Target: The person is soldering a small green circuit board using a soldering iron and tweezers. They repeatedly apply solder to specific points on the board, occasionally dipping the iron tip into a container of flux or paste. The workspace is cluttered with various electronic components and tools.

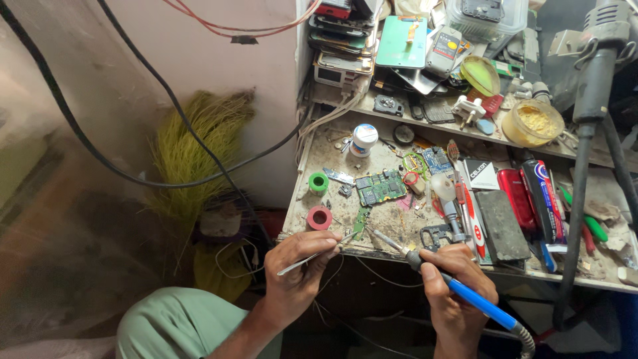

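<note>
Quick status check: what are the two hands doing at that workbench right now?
Left hand grips tweezers. Right hand holds blue soldering iron. Small green board strip at both tips. Red tape roll alongside.

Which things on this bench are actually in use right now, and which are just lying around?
In use: left hand with tweezers; right hand with blue-handled soldering iron; small green board strip.

Lying about: green tape roll, red tape roll, larger circuit board, yellow-filled tub.

Glossy blue plastic soldering iron [465,292]
</note>
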